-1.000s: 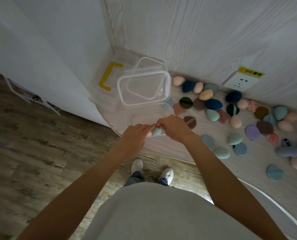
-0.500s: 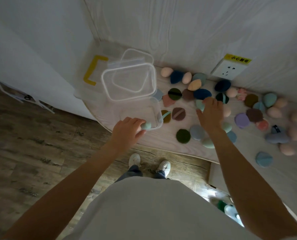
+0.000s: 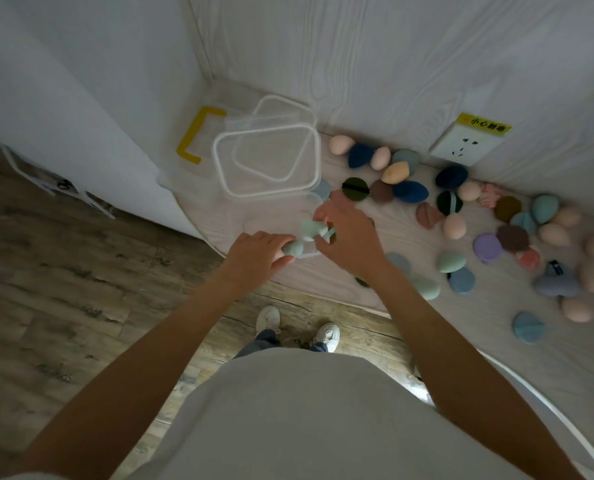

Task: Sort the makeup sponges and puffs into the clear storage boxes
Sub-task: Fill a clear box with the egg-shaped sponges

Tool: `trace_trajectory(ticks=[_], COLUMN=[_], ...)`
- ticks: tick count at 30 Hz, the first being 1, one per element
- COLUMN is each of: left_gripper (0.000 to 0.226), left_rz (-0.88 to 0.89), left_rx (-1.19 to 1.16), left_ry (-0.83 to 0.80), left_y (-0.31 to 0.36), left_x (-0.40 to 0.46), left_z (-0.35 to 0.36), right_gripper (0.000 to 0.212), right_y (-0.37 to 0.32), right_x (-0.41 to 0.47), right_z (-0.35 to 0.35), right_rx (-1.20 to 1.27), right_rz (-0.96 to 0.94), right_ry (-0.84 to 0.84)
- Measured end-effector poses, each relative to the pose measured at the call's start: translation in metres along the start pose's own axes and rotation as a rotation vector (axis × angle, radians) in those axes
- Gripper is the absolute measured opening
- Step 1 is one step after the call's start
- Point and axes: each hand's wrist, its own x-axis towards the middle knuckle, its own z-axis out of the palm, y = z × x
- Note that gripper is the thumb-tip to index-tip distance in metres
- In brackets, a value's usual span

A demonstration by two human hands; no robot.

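- Spreading along the back wall, the pale wood-grain desk (image 3: 427, 341) carries everything.
- Clear storage boxes (image 3: 267, 161) sit stacked in the desk's back left corner.
- Sponges and puffs (image 3: 406, 192) lie scattered from the boxes toward the right edge.
- Right hand (image 3: 349, 237), near the front edge, has its grip pinching a mint puff (image 3: 311, 229).
- Left hand (image 3: 257, 254), just beside it, has its grip curled round a mint sponge (image 3: 293, 248).

Right hand (image 3: 349, 237) has returned from the sponge pile, now holding a mint puff (image 3: 310, 230) above the small clear box (image 3: 281, 225).
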Motion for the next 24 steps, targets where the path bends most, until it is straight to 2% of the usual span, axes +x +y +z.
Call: trace_trajectory(ticks=[3, 5, 7, 12, 14, 16, 20, 24], left_gripper=[0.055, 0.057, 0.058, 0.053, 0.051, 0.051, 0.049, 0.05], left_rz=[-0.022, -0.034, -0.04, -0.051, -0.049, -0.047, -0.042, -0.051], left_rx=[0.009, 0.009, 0.016, 0.077, 0.079, 0.075, 0.072, 0.032], left_ry=[-0.004, -0.01, -0.018, 0.013, 0.015, 0.005, 0.018, -0.007], left_y=[0.0, 0.001, 0.0, 0.002, 0.003, 0.003, 0.006, 0.008], left_x=[0.0, 0.0, 0.001, -0.001, -0.002, -0.002, -0.003, -0.001], left_z=[0.001, 0.0, 0.001, 0.003, 0.003, 0.003, 0.003, 0.0], right_gripper=[0.018, 0.018, 0.019, 0.016, 0.025, 0.029, 0.033, 0.025], right_y=[-0.006, -0.009, -0.011, -0.003, 0.004, 0.009, 0.013, 0.034], right_x=[0.01, 0.015, 0.018, 0.02, 0.021, 0.021, 0.017, 0.021], right_z=[0.016, 0.018, 0.018, 0.02, 0.02, 0.019, 0.011, -0.02], right_rx=[-0.479, -0.651, -0.709, -0.565, -0.543, -0.483, -0.243, -0.128], right_rz=[-0.081, -0.112, -0.154, -0.179, -0.146, -0.175, -0.116, -0.031], right_ry=[-0.021, -0.046, -0.064, -0.135, -0.199, -0.192, -0.081, 0.267])
